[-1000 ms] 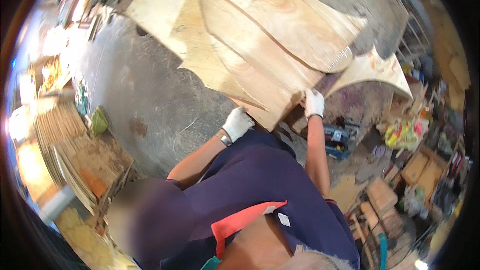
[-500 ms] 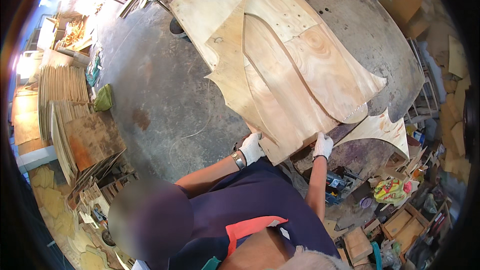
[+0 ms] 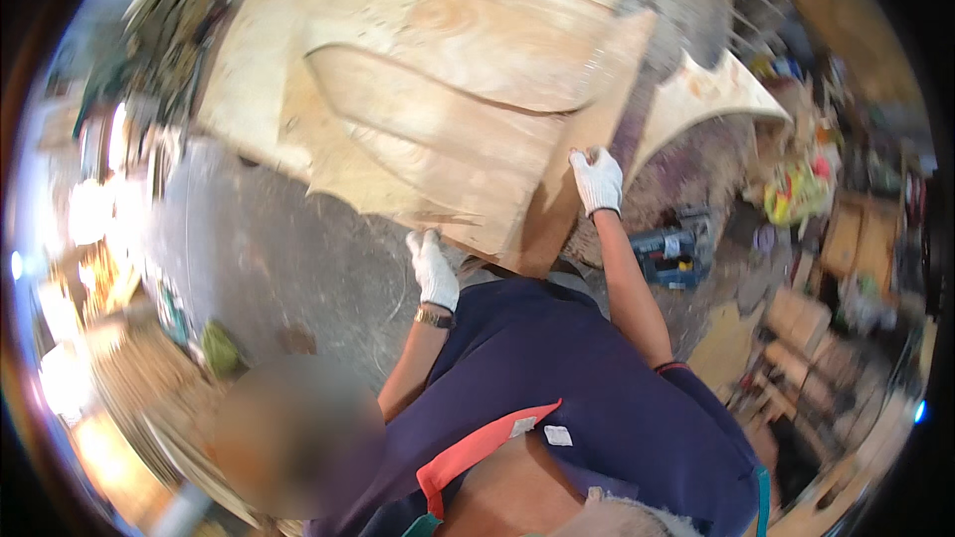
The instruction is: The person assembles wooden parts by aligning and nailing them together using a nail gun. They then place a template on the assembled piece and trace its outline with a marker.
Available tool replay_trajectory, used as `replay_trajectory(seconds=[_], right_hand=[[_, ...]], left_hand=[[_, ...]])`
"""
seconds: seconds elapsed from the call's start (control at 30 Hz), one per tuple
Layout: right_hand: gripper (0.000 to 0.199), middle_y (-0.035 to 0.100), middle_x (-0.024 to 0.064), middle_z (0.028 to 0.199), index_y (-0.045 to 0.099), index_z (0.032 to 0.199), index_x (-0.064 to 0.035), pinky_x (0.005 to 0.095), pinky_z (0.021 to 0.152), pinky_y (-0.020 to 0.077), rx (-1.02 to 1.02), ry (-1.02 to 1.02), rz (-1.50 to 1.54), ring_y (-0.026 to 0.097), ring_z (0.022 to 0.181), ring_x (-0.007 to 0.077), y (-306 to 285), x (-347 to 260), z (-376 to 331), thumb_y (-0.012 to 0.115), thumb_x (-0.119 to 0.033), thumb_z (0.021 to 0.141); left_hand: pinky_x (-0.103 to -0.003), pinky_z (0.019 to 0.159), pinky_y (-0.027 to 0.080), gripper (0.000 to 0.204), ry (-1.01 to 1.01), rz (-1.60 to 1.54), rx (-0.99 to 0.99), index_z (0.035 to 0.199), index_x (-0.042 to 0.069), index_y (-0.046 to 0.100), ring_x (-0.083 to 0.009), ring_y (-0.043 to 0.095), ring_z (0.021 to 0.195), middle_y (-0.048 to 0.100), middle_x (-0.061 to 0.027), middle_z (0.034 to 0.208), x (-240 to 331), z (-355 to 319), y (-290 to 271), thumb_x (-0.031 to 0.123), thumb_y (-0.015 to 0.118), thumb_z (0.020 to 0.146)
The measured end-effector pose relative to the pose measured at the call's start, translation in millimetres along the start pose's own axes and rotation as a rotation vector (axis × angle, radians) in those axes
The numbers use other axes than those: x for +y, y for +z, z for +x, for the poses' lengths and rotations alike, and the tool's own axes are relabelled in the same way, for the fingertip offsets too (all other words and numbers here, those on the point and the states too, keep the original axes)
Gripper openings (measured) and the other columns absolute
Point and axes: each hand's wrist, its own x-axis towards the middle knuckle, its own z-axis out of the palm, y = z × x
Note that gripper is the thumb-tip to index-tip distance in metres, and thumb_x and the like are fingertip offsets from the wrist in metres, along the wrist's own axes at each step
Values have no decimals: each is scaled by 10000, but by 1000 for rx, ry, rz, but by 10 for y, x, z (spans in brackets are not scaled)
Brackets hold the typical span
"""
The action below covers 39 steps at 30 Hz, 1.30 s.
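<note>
A large pale plywood sheet (image 3: 477,209) lies at a slant in front of me, with curved, pointed plywood cut-outs (image 3: 348,154) on top of it. My left hand (image 3: 435,270), in a white knitted glove, has its fingers closed at the sheet's near left edge. At the right edge my right hand (image 3: 599,181), also gloved, pinches the plywood. A darker strip along that side looks tilted. Motion blur hides exactly how the layers meet.
Right of the sheet lies a curved plywood offcut (image 3: 701,99). A blue power tool (image 3: 671,249) rests below it. Wooden boxes and scraps (image 3: 856,239) clutter the far right. Stacked thin boards (image 3: 139,368) and a green bag (image 3: 219,348) are at left.
The plywood sheet has swung counterclockwise in view, and its right side now looks tilted. My left hand appears farther left, and my right hand higher. The view has turned too.
</note>
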Motion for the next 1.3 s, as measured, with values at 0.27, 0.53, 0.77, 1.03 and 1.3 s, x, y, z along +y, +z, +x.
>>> replay_trajectory(seconds=[0.27, 0.53, 0.77, 1.03, 1.3], right_hand=[[737, 574, 216, 1332, 518, 1349, -32, 480, 1003, 519, 219, 451, -203, 595, 1231, 385, -444, 459, 280, 803, -453, 815], [428, 626, 97, 714, 571, 1177, -8, 385, 584, 542, 114, 411, 758, 644, 598, 256, -252, 793, 713, 703, -319, 914], [352, 716, 279, 964, 668, 1025, 24, 476, 828, 524, 612, 134, 425, 693, 934, 444, 153, 575, 645, 601, -319, 986], [382, 707, 316, 1059, 588, 1236, 1, 546, 861, 530, 413, 292, 527, 684, 997, 489, 399, -1, 447, 588, -296, 995], [678, 726, 295, 893, 377, 1492, 9, 570, 738, 549, 225, 394, 192, 715, 831, 469, 375, -374, 522, 549, -419, 995]], left_hand=[[-319, 961, 427, 456, 263, 165, -201, 1462, 14, 459, -175, 528, 1141, 535, -93, 1351, 225, -103, 195, 132, 512, 1024], [-343, 1071, 412, 423, 490, 451, -386, 1413, -29, 503, -214, 536, 1232, 564, -152, 1377, 719, 133, 211, 159, 511, 1034], [-387, 1082, 437, 481, 591, 627, -537, 1423, -37, 496, -255, 571, 1242, 588, -171, 1372, 1043, 450, 545, 168, 603, 1001], [-467, 1122, 425, 540, 1296, 967, -675, 1368, -18, 544, -392, 533, 1314, 592, -236, 1370, 724, 1076, 2119, 176, 694, 887], [-489, 1120, 415, 464, 1715, 1276, -877, 1289, 48, 605, -393, 532, 1298, 607, -201, 1334, 698, 1652, 3391, 202, 659, 854]])
